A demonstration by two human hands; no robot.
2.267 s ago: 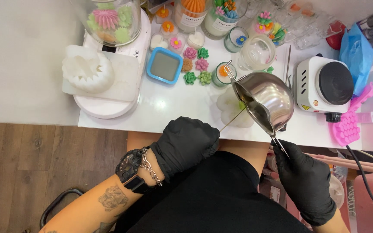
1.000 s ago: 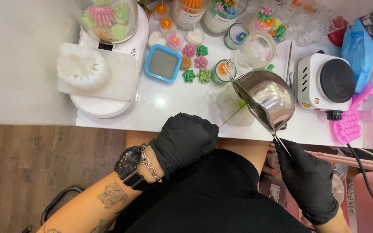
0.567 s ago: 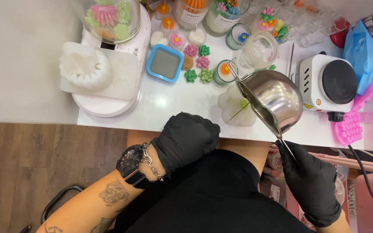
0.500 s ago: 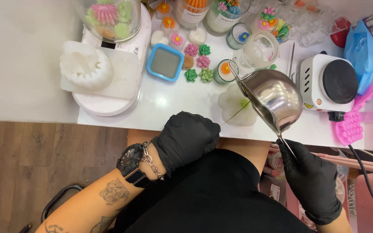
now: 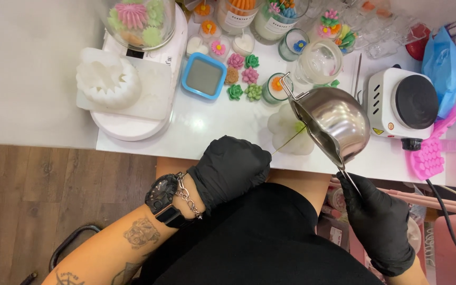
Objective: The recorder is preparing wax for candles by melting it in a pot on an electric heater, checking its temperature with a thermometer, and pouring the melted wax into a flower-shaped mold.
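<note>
Two gloved hands at work, lower half of frame. Right hand (image 5: 378, 221), lower right, closed around the thin handle of a steel pouring pot (image 5: 336, 124), tipped left with spout down over a white flower-shaped mould (image 5: 291, 138) at centre. Left hand (image 5: 233, 169), centre, curled into a loose fist, pinching a slim yellow-green stick (image 5: 288, 140) that slants into the mould.

Pot: rigid metal, smooth and likely slippery on the bowl, probably warm given the hotplate (image 5: 402, 103) just right of it; best held by the handle only, far from the bowl. Contents not visible. Mould: looks soft, light, apt to shift if nudged. Stick: thin, bendable, light pinch enough.

Surface: glossy white table (image 5: 212, 126), crowded toward the top of frame. Small coloured wax flowers (image 5: 244, 76), blue square tray (image 5: 203, 76), glass jar (image 5: 319, 62), white scale (image 5: 133, 105) with a carved white piece, pink mould (image 5: 431, 153) at right edge. Wood-plank floor (image 5: 38, 200) at lower left; cable trailing at lower right.
</note>
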